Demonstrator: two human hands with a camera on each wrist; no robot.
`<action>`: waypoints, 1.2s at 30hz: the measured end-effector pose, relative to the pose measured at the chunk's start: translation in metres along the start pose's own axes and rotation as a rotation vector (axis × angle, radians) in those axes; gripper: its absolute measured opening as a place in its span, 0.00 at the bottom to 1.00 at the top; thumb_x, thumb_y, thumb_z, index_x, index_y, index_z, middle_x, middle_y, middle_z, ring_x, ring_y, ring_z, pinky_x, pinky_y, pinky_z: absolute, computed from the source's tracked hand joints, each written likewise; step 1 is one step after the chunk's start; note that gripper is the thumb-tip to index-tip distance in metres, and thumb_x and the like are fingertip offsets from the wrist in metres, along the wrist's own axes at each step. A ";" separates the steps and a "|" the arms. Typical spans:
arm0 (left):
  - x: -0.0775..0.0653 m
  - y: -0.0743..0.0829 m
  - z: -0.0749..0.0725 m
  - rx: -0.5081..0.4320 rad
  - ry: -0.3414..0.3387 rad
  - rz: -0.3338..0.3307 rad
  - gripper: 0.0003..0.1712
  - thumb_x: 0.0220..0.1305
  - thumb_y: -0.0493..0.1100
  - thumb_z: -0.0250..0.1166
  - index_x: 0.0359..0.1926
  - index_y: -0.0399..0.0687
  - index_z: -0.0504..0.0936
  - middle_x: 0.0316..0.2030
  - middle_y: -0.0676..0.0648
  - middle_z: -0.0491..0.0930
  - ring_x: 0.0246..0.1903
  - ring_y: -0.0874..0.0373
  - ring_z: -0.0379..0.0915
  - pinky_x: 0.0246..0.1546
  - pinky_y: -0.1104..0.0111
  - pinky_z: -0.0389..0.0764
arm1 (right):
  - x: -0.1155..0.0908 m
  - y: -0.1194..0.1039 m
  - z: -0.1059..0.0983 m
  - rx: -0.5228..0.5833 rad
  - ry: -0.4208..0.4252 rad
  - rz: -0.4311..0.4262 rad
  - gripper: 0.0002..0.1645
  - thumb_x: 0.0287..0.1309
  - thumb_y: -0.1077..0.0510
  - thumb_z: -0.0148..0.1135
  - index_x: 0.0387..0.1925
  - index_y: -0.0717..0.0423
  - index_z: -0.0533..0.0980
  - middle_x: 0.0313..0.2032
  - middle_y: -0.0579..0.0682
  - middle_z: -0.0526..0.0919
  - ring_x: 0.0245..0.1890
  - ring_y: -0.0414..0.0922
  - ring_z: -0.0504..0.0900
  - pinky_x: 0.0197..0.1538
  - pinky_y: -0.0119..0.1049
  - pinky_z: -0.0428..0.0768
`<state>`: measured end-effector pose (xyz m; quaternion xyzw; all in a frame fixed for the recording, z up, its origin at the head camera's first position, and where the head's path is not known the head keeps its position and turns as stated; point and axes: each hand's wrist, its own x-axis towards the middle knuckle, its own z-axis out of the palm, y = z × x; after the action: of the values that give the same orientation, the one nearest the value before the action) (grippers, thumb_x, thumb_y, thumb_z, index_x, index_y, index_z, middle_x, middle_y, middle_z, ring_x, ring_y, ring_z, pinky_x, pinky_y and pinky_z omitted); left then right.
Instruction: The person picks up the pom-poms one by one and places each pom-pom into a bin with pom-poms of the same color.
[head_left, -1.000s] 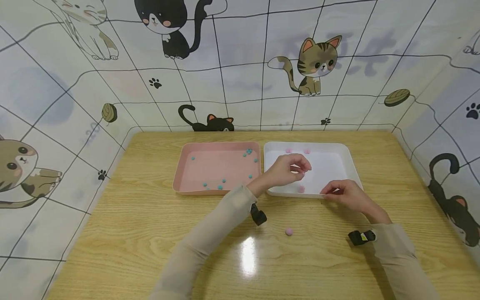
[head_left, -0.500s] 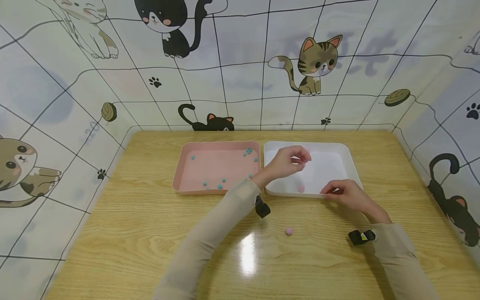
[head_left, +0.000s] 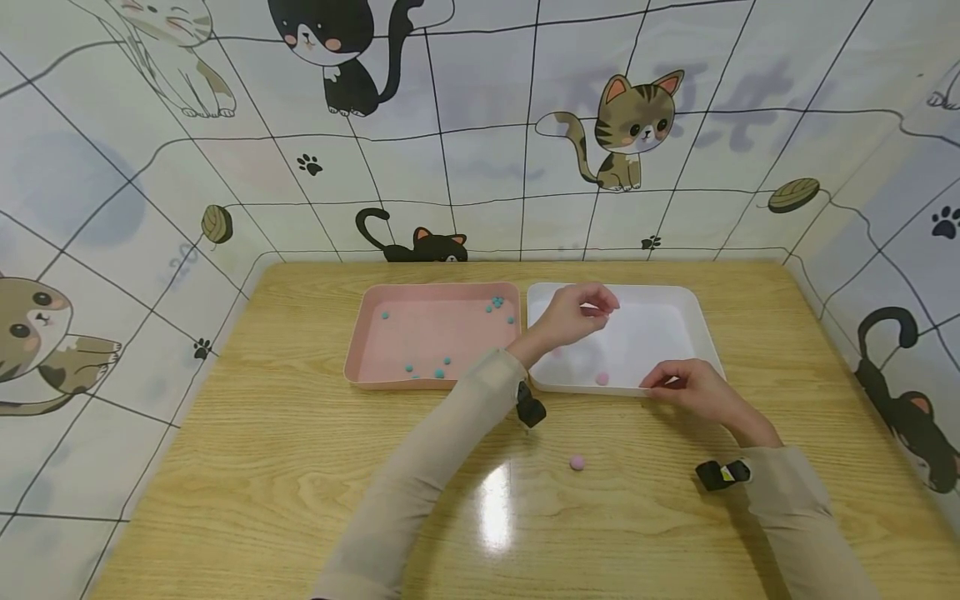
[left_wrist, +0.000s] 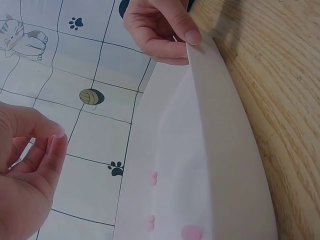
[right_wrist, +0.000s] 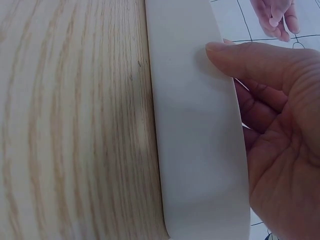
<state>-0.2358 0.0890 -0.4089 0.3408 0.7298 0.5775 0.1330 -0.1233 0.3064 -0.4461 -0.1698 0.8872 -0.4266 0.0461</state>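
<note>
Over the white tray (head_left: 660, 321), my left hand (head_left: 572, 315) holds thumb and forefinger together at the tips, pinching a small pink piece (left_wrist: 59, 132) that is mostly hidden by the fingers. My right hand (head_left: 693, 390) grips the tray's near rim toward its right corner, thumb (right_wrist: 245, 61) on the outer wall and fingers inside. Several pink pieces lie in the tray, among them a rounder pink piece (head_left: 602, 379) by the near wall and a small pink clump (left_wrist: 153, 178). The left hand and forearm cover part of the tray in the head view.
A pink tray (head_left: 420, 329) stands just left of the white one, with several small teal pieces (head_left: 498, 302) scattered in it. One loose pink ball (head_left: 577, 463) rests on the wooden table (head_left: 262, 483) in front. A cat-printed cloth (head_left: 480, 158) surrounds the table's back and sides.
My left hand has moved gradually farther back over the white tray, covering the pink pieces at its far side. The right hand has stayed at the near rim.
</note>
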 end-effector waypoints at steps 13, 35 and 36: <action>0.007 -0.005 0.001 -0.036 0.063 -0.010 0.08 0.59 0.23 0.58 0.40 0.26 0.77 0.41 0.33 0.78 0.42 0.52 0.74 0.42 0.78 0.76 | 0.001 0.009 0.001 -0.006 0.004 -0.002 0.07 0.52 0.72 0.64 0.30 0.59 0.82 0.27 0.48 0.82 0.28 0.33 0.74 0.32 0.26 0.79; 0.007 -0.009 0.001 -0.017 0.129 -0.073 0.09 0.59 0.27 0.60 0.41 0.29 0.78 0.37 0.42 0.79 0.38 0.58 0.76 0.35 0.78 0.76 | 0.000 0.010 0.002 0.015 0.015 -0.014 0.06 0.51 0.70 0.66 0.28 0.57 0.82 0.27 0.47 0.82 0.27 0.34 0.76 0.32 0.26 0.79; 0.007 -0.009 0.001 -0.015 0.129 -0.073 0.09 0.59 0.27 0.60 0.41 0.29 0.78 0.36 0.42 0.79 0.38 0.58 0.76 0.35 0.78 0.76 | 0.000 0.010 0.002 0.016 0.013 -0.012 0.06 0.51 0.70 0.66 0.28 0.57 0.82 0.27 0.48 0.82 0.27 0.34 0.76 0.32 0.26 0.79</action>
<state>-0.2433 0.0933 -0.4160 0.2752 0.7444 0.5985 0.1092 -0.1261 0.3111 -0.4552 -0.1719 0.8829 -0.4351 0.0392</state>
